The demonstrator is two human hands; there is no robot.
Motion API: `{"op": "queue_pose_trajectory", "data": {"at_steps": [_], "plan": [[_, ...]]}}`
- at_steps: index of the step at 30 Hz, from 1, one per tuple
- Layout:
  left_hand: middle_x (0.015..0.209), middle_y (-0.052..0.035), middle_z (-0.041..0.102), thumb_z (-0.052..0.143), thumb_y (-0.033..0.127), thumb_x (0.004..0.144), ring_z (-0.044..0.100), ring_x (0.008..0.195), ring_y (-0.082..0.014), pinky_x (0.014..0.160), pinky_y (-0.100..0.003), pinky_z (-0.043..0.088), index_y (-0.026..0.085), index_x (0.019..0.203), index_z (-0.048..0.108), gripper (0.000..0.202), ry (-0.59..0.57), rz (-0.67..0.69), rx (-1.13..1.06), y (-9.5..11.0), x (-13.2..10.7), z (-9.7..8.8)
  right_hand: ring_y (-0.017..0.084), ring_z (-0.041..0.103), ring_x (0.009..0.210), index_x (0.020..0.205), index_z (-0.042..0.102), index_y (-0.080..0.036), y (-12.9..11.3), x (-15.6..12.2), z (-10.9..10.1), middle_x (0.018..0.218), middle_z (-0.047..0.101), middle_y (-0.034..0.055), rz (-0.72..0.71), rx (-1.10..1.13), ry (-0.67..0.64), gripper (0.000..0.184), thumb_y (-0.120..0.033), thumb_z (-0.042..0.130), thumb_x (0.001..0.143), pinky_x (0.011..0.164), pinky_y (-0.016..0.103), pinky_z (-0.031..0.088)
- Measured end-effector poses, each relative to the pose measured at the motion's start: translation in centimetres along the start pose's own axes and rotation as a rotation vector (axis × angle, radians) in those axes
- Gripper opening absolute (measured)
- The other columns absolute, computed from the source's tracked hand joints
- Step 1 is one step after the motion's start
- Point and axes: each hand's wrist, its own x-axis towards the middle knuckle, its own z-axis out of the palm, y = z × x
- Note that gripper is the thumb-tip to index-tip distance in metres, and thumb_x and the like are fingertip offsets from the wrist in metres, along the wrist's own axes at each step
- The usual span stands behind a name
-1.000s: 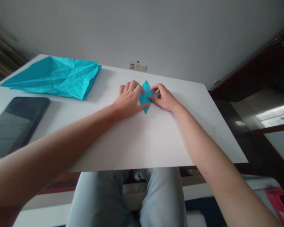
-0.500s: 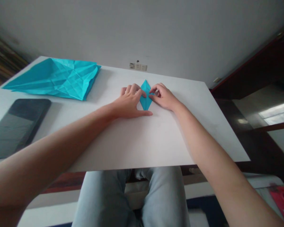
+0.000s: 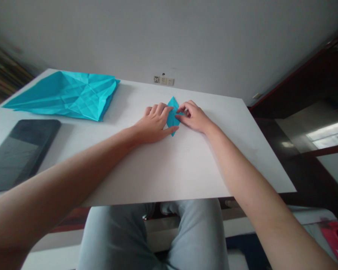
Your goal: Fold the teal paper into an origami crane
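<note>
A small diamond of folded blue paper (image 3: 172, 120) lies on the white table, its points facing away from me and toward me. My left hand (image 3: 154, 123) rests at its left side, fingers spread, with the index fingertip and thumb pressing on the paper. From the right, my right hand (image 3: 193, 116) pinches the paper's right side near the middle between thumb and index finger. Both hands cover parts of the diamond, so the fold under the fingertips is hidden.
A larger creased blue paper piece (image 3: 73, 95) lies at the table's back left. Nearer me on the left is a dark phone (image 3: 22, 153). The white table (image 3: 157, 180) meets a grey wall with sockets (image 3: 163, 80). My legs are beneath its front edge.
My left thumb has moved up from beside the near tip onto the paper, leaving that tip showing below it. The right hand's pinch has shifted slightly left.
</note>
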Motion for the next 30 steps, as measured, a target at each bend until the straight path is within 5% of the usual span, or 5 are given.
{"op": "queue_pose_trajectory", "data": {"at_steps": [9,15,22,26,30], "plan": [[0.185,-0.0325,0.058,0.053,0.072,0.124,0.059,0.172,-0.0549,0.144,-0.070,0.043,0.013,0.198,0.034,0.097,-0.018,0.027,-0.045,-0.4,0.1,0.2,0.026,0.068,0.098,0.114,0.080,-0.027,0.9,0.4,0.4,0.127,0.074,0.0091,-0.002,0.021,0.010,0.063,-0.089,0.072,0.113,0.102,0.048,0.056],[0.181,-0.0323,0.060,0.052,0.062,0.124,0.061,0.168,-0.0517,0.142,-0.071,0.047,0.012,0.189,0.047,0.082,-0.022,0.058,-0.021,-0.5,0.2,0.0,0.027,0.068,0.102,0.113,0.081,-0.027,0.9,0.4,0.6,0.123,0.074,0.0086,-0.044,0.025,0.026,0.084,-0.108,0.057,0.109,0.102,0.047,0.056],[0.172,-0.0290,0.065,0.049,0.048,0.119,0.067,0.164,-0.0471,0.139,-0.068,0.053,0.013,0.174,0.058,0.066,-0.012,0.065,-0.089,-1.5,0.6,-1.0,0.024,0.065,0.093,0.109,0.078,-0.027,0.3,0.0,0.2,0.126,0.074,0.0075,-0.017,0.036,0.001,0.059,-0.084,0.089,0.098,0.097,0.046,0.056],[0.162,-0.0257,0.072,0.051,0.044,0.113,0.078,0.145,-0.0417,0.136,-0.063,0.058,0.014,0.156,0.068,0.055,0.024,0.061,-0.140,-3.0,1.1,-1.1,0.026,0.066,0.096,0.107,0.080,-0.027,0.4,-0.1,-0.5,0.122,0.073,0.0068,-0.031,0.080,-0.052,0.041,-0.066,0.090,0.095,0.098,0.047,0.056],[0.152,-0.0230,0.079,0.056,0.046,0.110,0.083,0.132,-0.0389,0.126,-0.058,0.065,0.015,0.148,0.075,0.052,0.064,0.067,-0.230,-4.1,1.5,-1.0,0.024,0.063,0.092,0.105,0.083,-0.027,0.0,-0.3,-1.2,0.116,0.072,0.0050,-0.033,0.174,-0.107,0.041,-0.065,0.090,0.091,0.093,0.044,0.055]]}}
